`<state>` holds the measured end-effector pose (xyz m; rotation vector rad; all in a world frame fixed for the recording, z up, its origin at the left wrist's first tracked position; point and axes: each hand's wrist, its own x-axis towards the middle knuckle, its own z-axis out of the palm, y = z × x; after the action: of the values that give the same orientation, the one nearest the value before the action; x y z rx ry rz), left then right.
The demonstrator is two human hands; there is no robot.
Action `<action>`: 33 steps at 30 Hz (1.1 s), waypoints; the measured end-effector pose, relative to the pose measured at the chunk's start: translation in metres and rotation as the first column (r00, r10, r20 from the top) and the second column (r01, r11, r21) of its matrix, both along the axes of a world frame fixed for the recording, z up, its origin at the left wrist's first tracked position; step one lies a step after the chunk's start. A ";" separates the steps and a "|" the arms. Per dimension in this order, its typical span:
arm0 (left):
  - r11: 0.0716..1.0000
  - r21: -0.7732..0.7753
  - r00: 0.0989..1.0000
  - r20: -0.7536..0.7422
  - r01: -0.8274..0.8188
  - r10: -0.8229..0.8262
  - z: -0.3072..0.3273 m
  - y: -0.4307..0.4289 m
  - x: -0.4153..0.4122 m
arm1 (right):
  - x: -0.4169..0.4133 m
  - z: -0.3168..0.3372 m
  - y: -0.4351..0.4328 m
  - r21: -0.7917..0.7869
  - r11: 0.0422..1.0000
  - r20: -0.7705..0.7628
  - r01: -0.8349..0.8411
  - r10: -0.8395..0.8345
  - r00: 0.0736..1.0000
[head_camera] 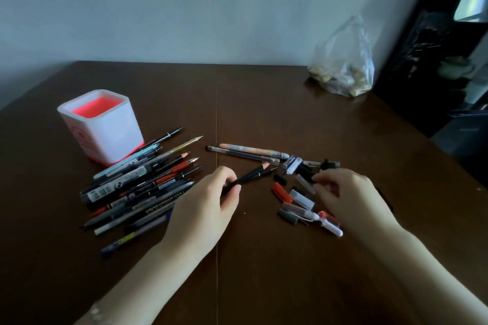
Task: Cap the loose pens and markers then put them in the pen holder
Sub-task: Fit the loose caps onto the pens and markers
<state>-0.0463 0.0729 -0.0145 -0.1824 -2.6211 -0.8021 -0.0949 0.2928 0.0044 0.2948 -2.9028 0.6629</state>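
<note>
Your left hand point(206, 206) curls around two dark pens point(253, 174). Their bare tips angle toward your right hand point(351, 198), likely so a cap can slide straight on, while that hand's fingertips pinch a small dark cap point(314, 179) at the far edge of the loose caps point(301, 198) scattered between your hands. The heap of uncapped pens point(137, 187) lies just beside your left hand's outer side, within easy reach. The pen holder point(105, 129) stands on the counter point(264, 103) beyond that heap, with no pens showing in it.
</note>
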 end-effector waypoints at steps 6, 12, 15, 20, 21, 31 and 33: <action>0.987 0.162 1.000 -0.003 -0.011 0.011 -0.007 -0.013 0.004 | -0.026 0.002 -0.025 0.236 0.972 0.141 0.014 -0.049 0.989; 0.965 0.262 1.000 0.021 0.005 -0.011 -0.007 -0.021 0.000 | -0.029 0.018 -0.045 -0.518 0.850 0.140 -0.098 0.198 0.970; 0.965 0.262 1.000 0.019 0.017 -0.023 -0.007 -0.023 0.000 | -0.024 0.014 -0.050 -0.645 0.753 0.185 -0.128 0.316 0.930; 0.966 0.253 0.999 -0.001 0.048 -0.049 -0.005 -0.022 0.001 | -0.021 0.011 -0.045 -0.738 0.670 0.211 -0.086 0.349 0.913; 0.966 0.254 0.998 -0.007 0.056 -0.056 -0.004 -0.021 0.001 | -0.020 0.011 -0.045 -0.719 0.687 0.219 -0.103 0.365 0.905; 0.967 0.215 0.991 -0.029 0.135 -0.132 -0.002 -0.022 0.004 | -0.009 0.007 -0.054 -0.663 0.736 0.334 -0.139 0.456 0.825; 0.965 0.229 0.991 0.011 0.130 -0.136 -0.001 -0.022 0.005 | -0.008 0.008 -0.053 -0.607 0.771 0.336 -0.190 0.466 0.818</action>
<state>-0.0414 0.0509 -0.0159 -0.2872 -2.5364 -1.1511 -0.1026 0.2393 0.0123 0.6726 -2.9051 1.8299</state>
